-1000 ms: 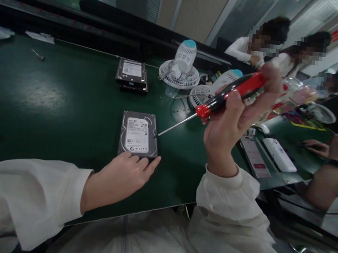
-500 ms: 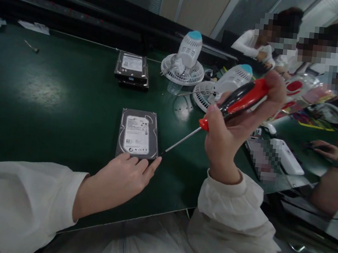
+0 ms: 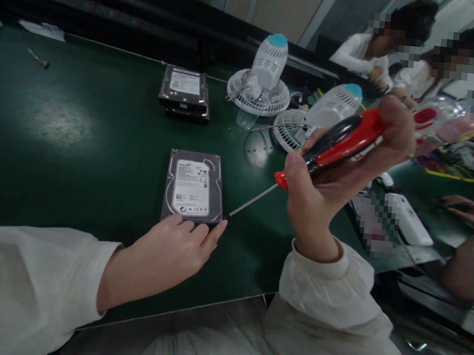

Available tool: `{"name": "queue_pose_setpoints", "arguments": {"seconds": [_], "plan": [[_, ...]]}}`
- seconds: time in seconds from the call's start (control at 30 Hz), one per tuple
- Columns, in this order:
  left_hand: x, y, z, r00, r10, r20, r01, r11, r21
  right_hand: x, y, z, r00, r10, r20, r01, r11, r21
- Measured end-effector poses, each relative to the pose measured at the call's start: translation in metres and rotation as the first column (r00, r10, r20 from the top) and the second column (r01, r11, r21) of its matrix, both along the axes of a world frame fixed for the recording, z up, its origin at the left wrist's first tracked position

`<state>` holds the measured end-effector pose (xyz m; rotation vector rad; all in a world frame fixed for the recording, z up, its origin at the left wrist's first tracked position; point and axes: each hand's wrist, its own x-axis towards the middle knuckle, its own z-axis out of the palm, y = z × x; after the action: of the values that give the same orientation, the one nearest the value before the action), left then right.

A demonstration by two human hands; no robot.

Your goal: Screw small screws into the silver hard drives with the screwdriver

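Note:
A hard drive [image 3: 194, 186] lies flat on the dark green table [image 3: 75, 143], label up. My left hand [image 3: 170, 249] rests at its near edge, fingertips pressed against the drive's front side. My right hand [image 3: 338, 177] is raised to the right of the drive and is closed round the red and black handle of a screwdriver [image 3: 329, 145]. The metal shaft slants down to the left, and its tip sits by the drive's near right corner, just above my left forefinger.
A stack of hard drives [image 3: 184, 93] sits farther back. Two small white fans [image 3: 268, 82] lie beyond it. A white box [image 3: 410, 219] and papers lie to the right. Other people in white work at the far right; one person's hand [image 3: 458, 207] rests on the table.
The screwdriver tip has slid from the middle of the drive's right edge down to its near right corner. My left hand has stayed at the drive's near edge.

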<state>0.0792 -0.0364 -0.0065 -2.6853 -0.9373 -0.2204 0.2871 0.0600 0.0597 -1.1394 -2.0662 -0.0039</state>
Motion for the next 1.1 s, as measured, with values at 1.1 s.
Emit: {"name": "queue_pose_setpoints", "arguments": {"seconds": [1.1], "plan": [[0.002,0.000,0.000,1.000,0.004,0.008,-0.003,1.000,-0.001,-0.004,0.014,-0.014,0.871,0.334,-0.362,-0.169,0.893,0.417]]}}
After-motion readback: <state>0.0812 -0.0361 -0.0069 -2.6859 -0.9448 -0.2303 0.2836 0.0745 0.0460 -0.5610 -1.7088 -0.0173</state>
